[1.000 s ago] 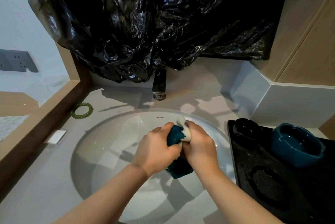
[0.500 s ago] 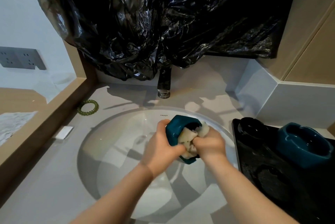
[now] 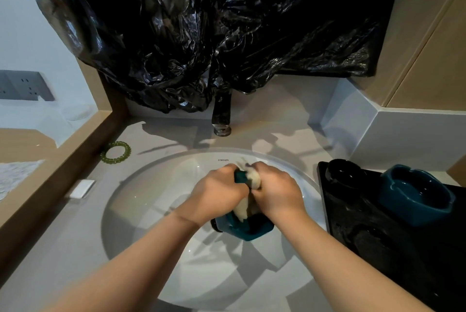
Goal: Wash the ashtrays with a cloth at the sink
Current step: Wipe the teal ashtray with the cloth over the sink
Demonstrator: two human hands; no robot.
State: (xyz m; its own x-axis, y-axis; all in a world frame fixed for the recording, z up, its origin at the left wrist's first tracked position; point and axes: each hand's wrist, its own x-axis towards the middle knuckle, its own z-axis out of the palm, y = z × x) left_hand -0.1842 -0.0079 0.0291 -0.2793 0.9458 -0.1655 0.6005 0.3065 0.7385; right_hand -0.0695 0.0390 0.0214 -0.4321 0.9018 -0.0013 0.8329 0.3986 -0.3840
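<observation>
- ashtray [image 3: 242,232] has tipped lower than before.
- left hand [image 3: 216,189] grips it, right hand [image 3: 277,192] clamps the cloth [image 3: 253,178] inside, knuckles together.
- if slick, it may slip and chip on the sink [image 3: 151,198].

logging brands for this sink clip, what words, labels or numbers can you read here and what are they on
"FRENZA" (second letter unsure, it may be an A): small dark print on the back inner wall of the white sink basin.
No other text can be read: the held ashtray, the teal ashtray on the tray, the black tray, the socket panel and the white tag show none.
</observation>
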